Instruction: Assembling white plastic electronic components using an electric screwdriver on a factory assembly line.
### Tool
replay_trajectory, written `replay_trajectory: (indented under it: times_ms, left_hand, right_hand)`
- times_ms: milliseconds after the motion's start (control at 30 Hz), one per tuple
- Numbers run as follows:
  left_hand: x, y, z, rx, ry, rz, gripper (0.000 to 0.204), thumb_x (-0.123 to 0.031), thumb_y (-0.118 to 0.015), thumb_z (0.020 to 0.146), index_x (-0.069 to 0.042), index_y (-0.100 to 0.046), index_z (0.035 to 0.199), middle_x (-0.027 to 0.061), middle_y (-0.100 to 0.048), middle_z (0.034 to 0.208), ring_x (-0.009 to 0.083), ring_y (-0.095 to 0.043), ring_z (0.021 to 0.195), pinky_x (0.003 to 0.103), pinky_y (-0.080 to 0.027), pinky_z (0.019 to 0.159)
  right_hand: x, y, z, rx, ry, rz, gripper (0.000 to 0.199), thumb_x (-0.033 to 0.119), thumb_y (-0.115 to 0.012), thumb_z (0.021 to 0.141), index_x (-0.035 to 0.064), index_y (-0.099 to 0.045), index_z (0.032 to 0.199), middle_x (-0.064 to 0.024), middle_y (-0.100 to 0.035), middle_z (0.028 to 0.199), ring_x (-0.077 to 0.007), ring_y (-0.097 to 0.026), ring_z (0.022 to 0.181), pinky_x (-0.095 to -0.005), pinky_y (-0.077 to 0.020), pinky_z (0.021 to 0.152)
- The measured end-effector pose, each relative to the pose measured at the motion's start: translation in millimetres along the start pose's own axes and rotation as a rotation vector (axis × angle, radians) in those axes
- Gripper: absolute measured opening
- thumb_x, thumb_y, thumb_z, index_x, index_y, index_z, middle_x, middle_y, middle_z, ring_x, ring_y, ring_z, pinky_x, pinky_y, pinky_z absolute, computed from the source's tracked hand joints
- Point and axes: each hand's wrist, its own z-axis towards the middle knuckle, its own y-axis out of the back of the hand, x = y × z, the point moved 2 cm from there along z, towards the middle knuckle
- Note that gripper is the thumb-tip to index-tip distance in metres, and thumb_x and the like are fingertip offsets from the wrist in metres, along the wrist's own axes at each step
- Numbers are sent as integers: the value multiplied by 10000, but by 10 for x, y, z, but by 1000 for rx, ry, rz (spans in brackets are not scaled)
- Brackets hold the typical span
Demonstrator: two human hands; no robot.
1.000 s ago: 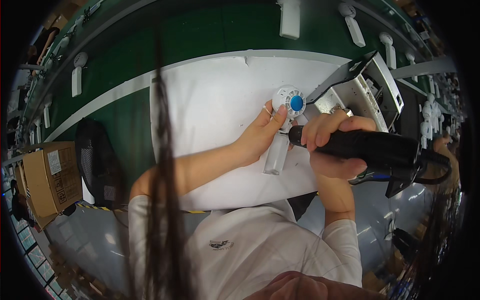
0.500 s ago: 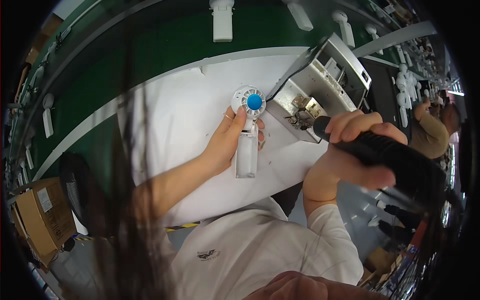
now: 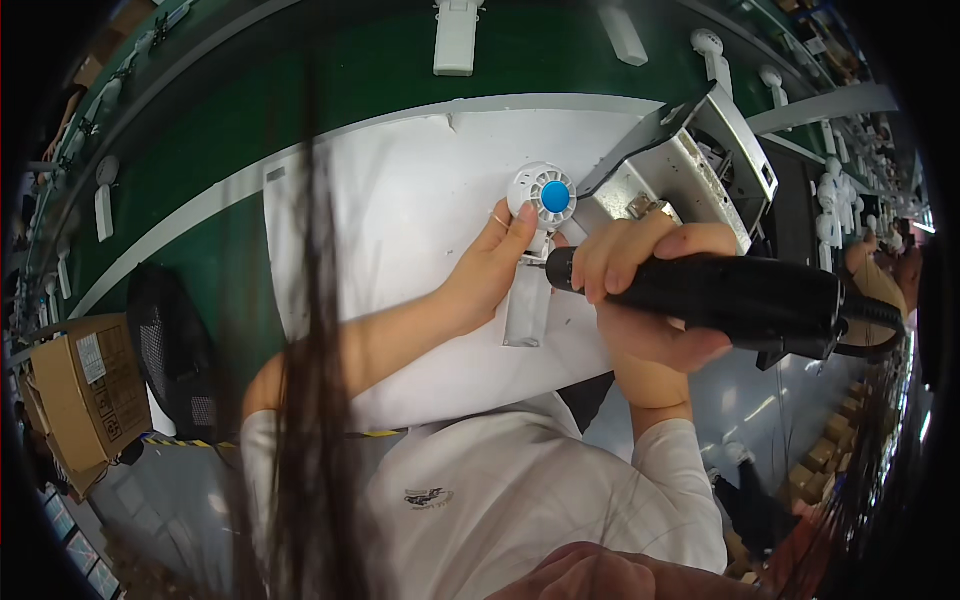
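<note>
Right hand (image 3: 650, 290) grips screwdriver (image 3: 735, 295); left hand (image 3: 490, 265) steadies white fan (image 3: 540, 215).

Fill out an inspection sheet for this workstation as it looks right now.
Surface: white mat laid on a green bench; bare part looks clean.
Job's things: small white handheld fan with a blue centre, lying flat on the mat, handle toward the person; black electric screwdriver, tip at the fan's neck.
Clutter: grey metal fixture box beside the fan.
Grippers: left hand steadies the fan, fingers on its head; right hand wrapped round the screwdriver.
Cables: a dark lead leaves the screwdriver's rear; its end is out of view.
Surroundings: cardboard box at left, more white fans along the green conveyor, another person at right.
</note>
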Motion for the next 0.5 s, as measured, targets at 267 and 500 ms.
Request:
replay_trajectory:
  times_ms: [267,500]
  left_hand:
    - [-128,29,-37,-8,-6,25,489,-462,-431,1021,-123,-374,1370,36,-561,1157,111,-526,1029,285,-455,903]
    - [106,172,179,22,-94,234,561,-471,-432,1012,-13,-417,1335,135,-502,1290,205,-444,1207,347,-330,1074]
  right_hand:
    - [-383,22,93,33,105,103,773,773,-496,811,54,-395,1074,-89,-498,691,-186,-485,475,-354,-458,453]
    - [-550,141,-31,-75,65,117,695,666,-595,837,55,-399,1104,-64,-479,642,-173,-471,500,-286,-424,451]
